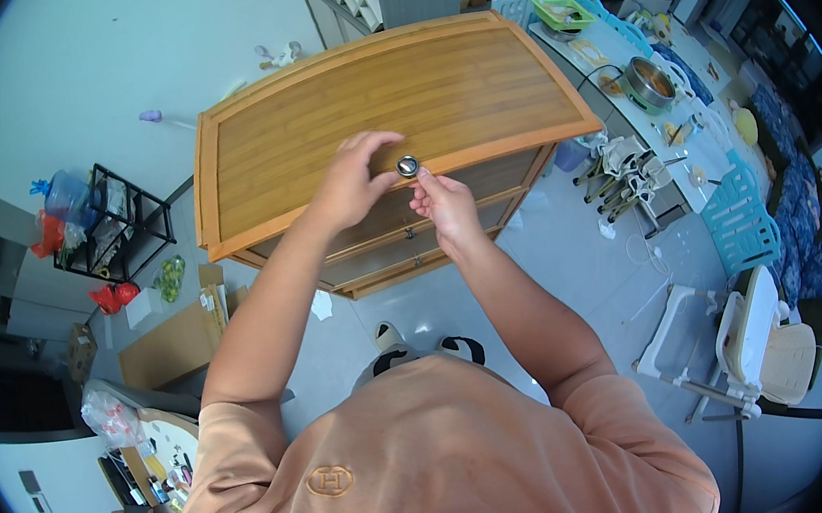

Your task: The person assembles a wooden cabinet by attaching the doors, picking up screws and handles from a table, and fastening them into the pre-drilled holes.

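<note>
A small round object [408, 167] with a dark rim and a shiny pale middle is above the front edge of a wooden cabinet [354, 92]. It is too small for me to name its kind. My right hand [446, 211] is closed, with its fingertips pinching the lower right side of this object. To the left, my left hand [351, 181] curves over the cabinet top with thumb and fingers apart. Its thumb tip comes close to the round object; whether they touch I cannot tell.
Beneath the wooden top, the cabinet has dark drawer fronts with small knobs. At the right stand folding stools [628, 174], a long table with a metal pot [650, 81], and a white high chair [751, 341]. Left of the cabinet are a black rack [112, 223] and flattened cardboard [175, 346].
</note>
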A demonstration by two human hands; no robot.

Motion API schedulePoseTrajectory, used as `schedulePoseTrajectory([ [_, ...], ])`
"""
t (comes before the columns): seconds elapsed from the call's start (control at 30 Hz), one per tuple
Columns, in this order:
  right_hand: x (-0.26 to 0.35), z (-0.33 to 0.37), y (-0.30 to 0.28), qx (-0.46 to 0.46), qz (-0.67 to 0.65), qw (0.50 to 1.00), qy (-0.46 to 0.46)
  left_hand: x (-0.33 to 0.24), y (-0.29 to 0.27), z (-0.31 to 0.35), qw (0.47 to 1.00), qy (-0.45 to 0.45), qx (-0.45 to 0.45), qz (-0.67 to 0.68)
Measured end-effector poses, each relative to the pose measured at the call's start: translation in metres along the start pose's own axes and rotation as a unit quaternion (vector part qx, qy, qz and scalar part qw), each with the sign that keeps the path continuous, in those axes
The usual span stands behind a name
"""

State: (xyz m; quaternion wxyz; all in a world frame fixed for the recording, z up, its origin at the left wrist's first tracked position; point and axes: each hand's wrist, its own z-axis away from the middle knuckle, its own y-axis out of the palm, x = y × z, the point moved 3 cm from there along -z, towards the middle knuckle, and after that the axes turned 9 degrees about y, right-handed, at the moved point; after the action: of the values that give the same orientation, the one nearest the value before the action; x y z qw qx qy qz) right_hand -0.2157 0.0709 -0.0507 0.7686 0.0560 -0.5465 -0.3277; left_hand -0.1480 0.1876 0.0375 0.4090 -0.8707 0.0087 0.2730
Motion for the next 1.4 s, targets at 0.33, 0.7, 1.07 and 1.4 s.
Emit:
schedulePoseTrajectory([
  [0.33,-0.005,-0.004,-0.006,0.0,-0.012,1.0,-0.001,-0.021,0.005,-0.019,0.969,-0.106,0.14,-0.177],
  [0.7,-0.001,-0.002,-0.002,-0.01,0.015,1.0,-0.004,-0.021,0.007,-0.026,0.957,-0.101,0.222,-0.155],
  [1.07,-0.003,0.001,0.0,0.003,0.004,1.0,-0.006,-0.017,0.001,-0.021,0.971,0.105,0.215,-0.027],
  [1.4,-0.001,0.001,0.001,0.003,0.015,1.0,0.001,-0.016,0.001,-0.018,0.978,0.044,0.196,-0.053],
])
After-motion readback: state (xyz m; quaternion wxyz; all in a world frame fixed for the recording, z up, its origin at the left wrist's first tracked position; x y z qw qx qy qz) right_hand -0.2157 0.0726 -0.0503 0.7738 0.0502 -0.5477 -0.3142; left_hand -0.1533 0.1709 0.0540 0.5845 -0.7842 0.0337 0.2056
